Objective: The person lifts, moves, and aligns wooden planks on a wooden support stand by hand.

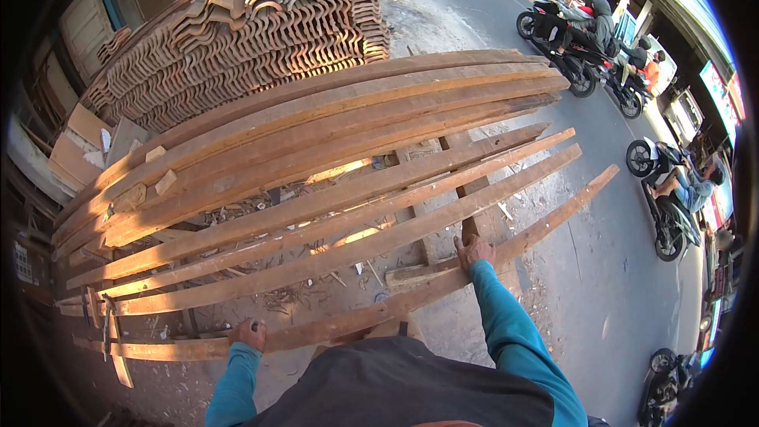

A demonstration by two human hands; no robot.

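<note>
A long, weathered wooden beam (332, 328) lies nearest to me, running across in front of my body. My left hand (249, 334) is closed over it left of centre, fingers curled at its far edge. Farther right, my right hand (474, 251) grips the same beam, arm stretched forward; its fingertips are partly hidden. Just beyond lies another long beam (395, 239), roughly parallel, with several more behind it. Dark crosspieces (468, 225) support them from below. What looks like a metal clamp (108, 324) stands at the left ends.
Thicker timbers (332, 122) lie side by side farther back, with small wood offcuts (166, 182) on them. Stacked clay roof tiles (253, 63) rise behind. Wood chips litter the ground. To the right runs a road (609, 269) with motorcycles (672, 221) and riders.
</note>
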